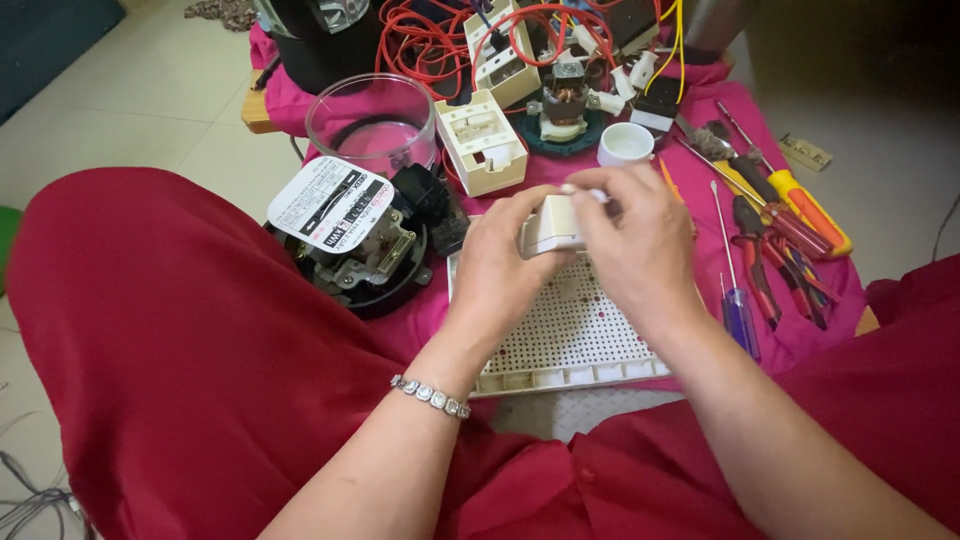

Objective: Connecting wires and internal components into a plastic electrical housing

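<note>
Both hands, left hand [497, 262] and right hand [640, 240], pinching small white block [552, 224] above perforated white board [570, 335], fingers pressed tight, steadying it; pliers [757, 262] right of board.

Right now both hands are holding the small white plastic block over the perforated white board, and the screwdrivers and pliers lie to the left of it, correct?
Not quite. The head view shows the left hand and right hand holding the small white plastic block over the perforated white board, but the screwdrivers and pliers lie to the right of it, on the pink cloth.
</note>
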